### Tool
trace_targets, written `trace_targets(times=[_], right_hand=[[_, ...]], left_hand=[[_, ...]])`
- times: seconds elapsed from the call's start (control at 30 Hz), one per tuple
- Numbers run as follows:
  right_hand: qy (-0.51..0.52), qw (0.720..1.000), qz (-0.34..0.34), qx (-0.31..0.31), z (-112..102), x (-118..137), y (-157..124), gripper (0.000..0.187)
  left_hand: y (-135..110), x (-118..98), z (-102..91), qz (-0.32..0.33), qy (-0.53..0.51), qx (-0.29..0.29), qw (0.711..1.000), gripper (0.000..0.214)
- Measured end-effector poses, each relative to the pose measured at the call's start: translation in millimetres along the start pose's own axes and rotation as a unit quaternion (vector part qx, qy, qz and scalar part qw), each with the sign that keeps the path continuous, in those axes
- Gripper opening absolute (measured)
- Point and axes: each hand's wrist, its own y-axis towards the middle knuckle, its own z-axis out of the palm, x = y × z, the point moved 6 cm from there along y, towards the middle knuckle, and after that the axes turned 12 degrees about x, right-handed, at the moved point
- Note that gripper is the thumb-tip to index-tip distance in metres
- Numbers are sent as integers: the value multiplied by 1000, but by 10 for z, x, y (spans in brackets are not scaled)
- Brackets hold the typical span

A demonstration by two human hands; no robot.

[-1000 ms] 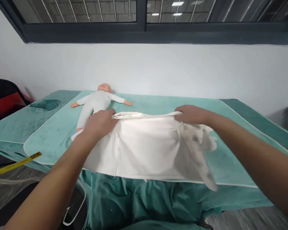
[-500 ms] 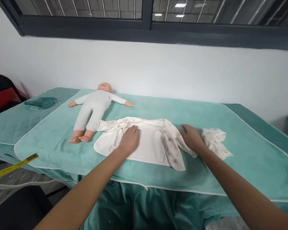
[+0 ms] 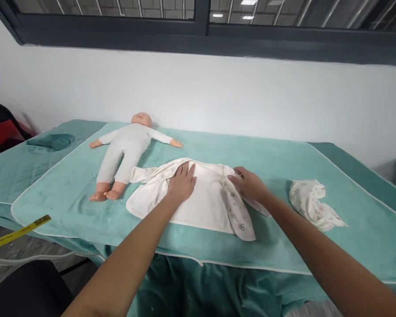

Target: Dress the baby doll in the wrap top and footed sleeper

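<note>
A white baby garment [image 3: 207, 202] lies spread on the light teal towel [image 3: 69, 207]. My left hand [image 3: 182, 181] rests flat on its upper left part, fingers stretched out. My right hand [image 3: 247, 183] lies on the patterned front flap at the garment's right side, fingers curled over the edge of the cloth. A baby doll [image 3: 127, 147] in a pale bodysuit lies on its back to the left of the garment, head toward the wall. A second small patterned cloth [image 3: 312, 203] sits crumpled to the right, apart from both hands.
The towel covers a darker teal sheet on a bed [image 3: 218, 286] against a white wall. A folded teal cloth [image 3: 51, 141] lies at the far left. A yellow tape [image 3: 18, 232] and a dark chair [image 3: 26, 288] are at the lower left.
The garment, held up a second ago, now lies flat on the towel. My right hand has moved left from the small cloth onto the garment's flap. My left hand has slid slightly up.
</note>
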Motion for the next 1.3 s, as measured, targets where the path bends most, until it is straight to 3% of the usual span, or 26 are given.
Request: trace_targets(times=[0.13,0.4,0.57,0.73,0.9,1.1,1.3], right_hand=[[-20,1000,1,10,20,100,139,32],[-72,997,36,-19,-489,-153,490,37],[-139,987,75,-42,-639,-258,730,38],[-215,972,86,-41,-650,-333,1001,39],[-242,966,82,-32,-493,-471,1192,39],[-220,970,95,-35,-444,-655,1131,47],[-185,977,101,-10,-599,-976,792,44]], left_hand=[[-12,-2,-50,-15,-11,8,1000,62],[236,-201,-220,-25,-47,4,999,63],[504,-261,-177,-42,-55,36,997,64],[709,-238,-72,-56,-55,30,996,61],[842,-193,31,-69,-84,48,993,60],[923,-187,45,-66,-99,45,992,57],[827,-255,18,-33,-84,37,995,53]])
